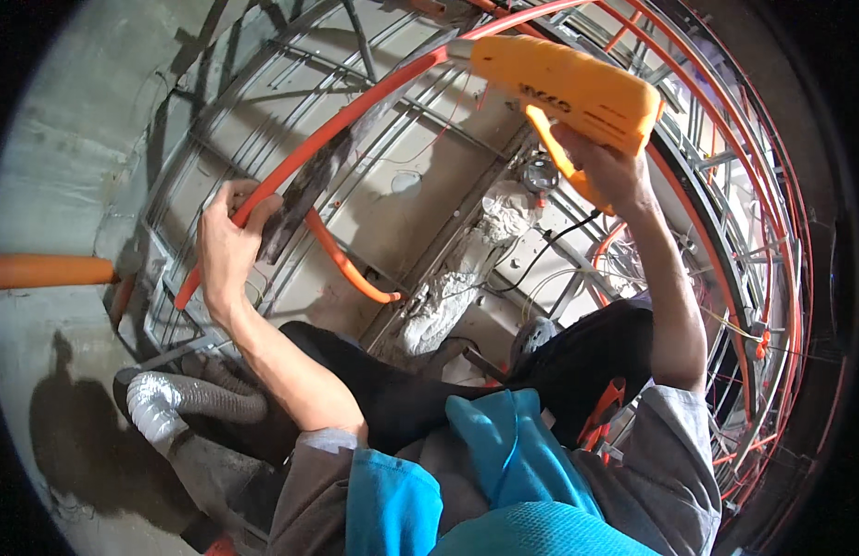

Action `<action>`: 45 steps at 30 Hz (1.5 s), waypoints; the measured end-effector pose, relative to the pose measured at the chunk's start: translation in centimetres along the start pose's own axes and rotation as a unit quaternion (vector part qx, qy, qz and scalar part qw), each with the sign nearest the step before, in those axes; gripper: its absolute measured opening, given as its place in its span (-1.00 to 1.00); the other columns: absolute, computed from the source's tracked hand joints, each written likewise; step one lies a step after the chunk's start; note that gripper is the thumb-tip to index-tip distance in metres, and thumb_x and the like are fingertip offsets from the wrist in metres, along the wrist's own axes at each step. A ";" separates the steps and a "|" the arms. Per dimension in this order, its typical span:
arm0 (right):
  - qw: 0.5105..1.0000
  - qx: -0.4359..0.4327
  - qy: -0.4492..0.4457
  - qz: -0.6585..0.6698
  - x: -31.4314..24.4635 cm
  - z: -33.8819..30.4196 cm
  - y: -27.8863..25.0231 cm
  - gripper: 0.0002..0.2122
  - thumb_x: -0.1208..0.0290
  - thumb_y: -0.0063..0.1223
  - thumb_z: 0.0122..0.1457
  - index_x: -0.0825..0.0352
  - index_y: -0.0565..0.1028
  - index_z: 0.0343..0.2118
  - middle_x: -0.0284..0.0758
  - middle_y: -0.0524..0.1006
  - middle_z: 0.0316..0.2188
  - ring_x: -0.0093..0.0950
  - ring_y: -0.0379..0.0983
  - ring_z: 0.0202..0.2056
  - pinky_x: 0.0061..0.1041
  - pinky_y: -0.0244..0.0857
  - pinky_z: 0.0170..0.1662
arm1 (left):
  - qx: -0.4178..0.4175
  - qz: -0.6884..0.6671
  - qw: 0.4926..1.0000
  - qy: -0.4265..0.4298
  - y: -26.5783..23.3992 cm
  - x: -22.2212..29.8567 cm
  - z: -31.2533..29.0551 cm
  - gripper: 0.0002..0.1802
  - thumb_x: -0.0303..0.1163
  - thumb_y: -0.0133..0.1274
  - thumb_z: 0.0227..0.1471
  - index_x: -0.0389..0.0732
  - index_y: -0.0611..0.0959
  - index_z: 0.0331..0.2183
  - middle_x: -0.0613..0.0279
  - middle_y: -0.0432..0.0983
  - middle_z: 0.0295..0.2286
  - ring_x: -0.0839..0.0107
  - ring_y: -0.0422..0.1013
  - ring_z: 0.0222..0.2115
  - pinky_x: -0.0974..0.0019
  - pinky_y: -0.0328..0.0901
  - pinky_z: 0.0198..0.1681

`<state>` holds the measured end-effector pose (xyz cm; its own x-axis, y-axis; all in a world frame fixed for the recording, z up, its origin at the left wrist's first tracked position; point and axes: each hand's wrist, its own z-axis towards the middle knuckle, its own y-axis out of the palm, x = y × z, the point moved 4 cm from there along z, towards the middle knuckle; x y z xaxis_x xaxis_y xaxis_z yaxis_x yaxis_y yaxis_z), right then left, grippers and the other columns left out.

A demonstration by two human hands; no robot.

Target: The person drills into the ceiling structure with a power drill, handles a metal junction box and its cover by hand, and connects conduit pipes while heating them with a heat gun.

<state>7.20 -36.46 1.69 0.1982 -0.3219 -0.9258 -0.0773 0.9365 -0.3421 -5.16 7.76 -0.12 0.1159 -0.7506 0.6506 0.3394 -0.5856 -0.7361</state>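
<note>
My left hand point(229, 243) is closed around a long orange plastic conduit pipe point(355, 113), near its lower left end. The pipe runs up to the right in a gentle curve. High on the right, my right hand point(604, 169) grips the handle of a yellow heat gun point(568, 85). Its metal nozzle points left and sits right at the pipe; whether the two touch I cannot tell. A black cord point(552, 243) comes from the bottom of the handle. Below the held pipe, a shorter bent orange pipe point(344, 255) ends in the open.
A metal ceiling grid point(439, 120) spreads beneath my hands, with more orange pipes point(726, 120) along the right. To the left, a thick orange pipe point(50, 271) meets the concrete wall point(59, 176). A silver flexible duct point(161, 408) lies at lower left, and white crumpled material point(439, 310) lies in the middle.
</note>
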 end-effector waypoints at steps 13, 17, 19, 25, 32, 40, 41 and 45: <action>0.996 0.069 0.014 -0.054 2.0 2.2 -3.3 -0.80 0.31 0.35 0.17 0.31 0.61 -0.28 -0.50 0.49 -0.59 -0.71 0.35 -0.58 -0.63 0.23 -0.50 | -0.018 0.024 0.999 -0.029 -1.9 -1.6 -1.2 -0.63 -0.21 0.32 0.10 -0.35 0.69 -0.25 0.16 0.63 -0.50 0.51 0.41 -0.50 0.33 0.33 -0.35; 0.992 0.108 0.042 -0.056 2.1 2.3 -3.8 -0.82 0.33 0.34 0.17 0.33 0.60 -0.31 -0.49 0.48 -0.59 -0.70 0.36 -0.57 -0.62 0.24 -0.50 | -0.025 0.032 0.999 -0.034 -2.6 -1.0 -1.9 -0.63 -0.17 0.26 0.15 -0.33 0.72 -0.22 0.17 0.63 -0.51 0.51 0.41 -0.49 0.33 0.33 -0.34; 0.994 0.094 0.043 -0.038 2.1 2.3 -3.8 -0.82 0.34 0.34 0.17 0.33 0.60 -0.31 -0.49 0.48 -0.59 -0.70 0.36 -0.57 -0.62 0.25 -0.50 | -0.021 0.045 0.998 -0.037 -2.5 -1.5 -2.1 -0.63 -0.17 0.26 0.16 -0.33 0.72 -0.22 0.18 0.63 -0.51 0.51 0.40 -0.49 0.33 0.33 -0.34; 0.998 0.041 0.015 -0.055 0.6 0.7 -1.3 -0.79 0.33 0.35 0.17 0.32 0.60 -0.24 -0.51 0.49 -0.55 -0.70 0.35 -0.54 -0.63 0.25 -0.46 | -0.019 0.001 0.999 -0.032 -2.4 -1.6 -2.1 -0.66 -0.23 0.33 0.07 -0.32 0.71 -0.24 0.08 0.65 -0.50 0.48 0.49 -0.49 0.32 0.36 -0.36; 0.999 -0.025 0.038 -0.029 -0.1 -0.6 0.8 -0.66 0.31 0.38 0.14 0.36 0.59 -0.08 -0.44 0.58 -0.41 -0.70 0.41 -0.47 -0.63 0.35 -0.40 | -0.013 -0.012 0.999 -0.026 -1.2 -1.7 -1.2 -0.67 -0.36 0.35 0.06 -0.39 0.66 -0.22 0.16 0.64 -0.46 0.49 0.45 -0.43 0.35 0.36 -0.30; 0.988 -0.087 -0.123 -0.032 -2.3 -2.0 3.5 -0.65 0.38 0.40 0.14 0.34 0.60 -0.03 -0.36 0.67 -0.18 -0.60 0.57 -0.19 -0.55 0.48 -0.11 | -0.020 0.004 1.000 0.002 0.1 -0.1 -0.3 -0.67 -0.29 0.33 0.08 -0.35 0.69 -0.22 0.10 0.64 -0.44 0.43 0.47 -0.43 0.30 0.37 -0.27; 0.986 -0.093 -0.133 -0.040 -2.5 -2.2 3.7 -0.65 0.38 0.39 0.14 0.33 0.59 -0.02 -0.35 0.67 -0.17 -0.59 0.57 -0.18 -0.54 0.48 -0.08 | -0.018 0.010 1.000 0.013 0.3 0.0 -0.2 -0.66 -0.27 0.31 0.09 -0.34 0.70 -0.21 0.08 0.64 -0.43 0.40 0.48 -0.43 0.29 0.38 -0.27; 0.978 -0.115 -0.142 -0.104 -3.6 -2.7 4.7 -0.65 0.36 0.38 0.16 0.31 0.59 -0.02 -0.34 0.68 -0.17 -0.55 0.59 -0.16 -0.51 0.49 -0.04 | -0.022 0.033 0.998 0.039 0.7 0.6 0.1 -0.64 -0.23 0.27 0.13 -0.35 0.70 -0.19 0.03 0.67 -0.40 0.34 0.52 -0.42 0.28 0.38 -0.27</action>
<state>3.46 -31.24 2.96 0.4941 -0.4203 -0.7611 -0.2179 0.7876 -0.5764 -4.78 6.95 -0.22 0.0630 -0.8086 0.5849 0.2920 -0.5455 -0.7856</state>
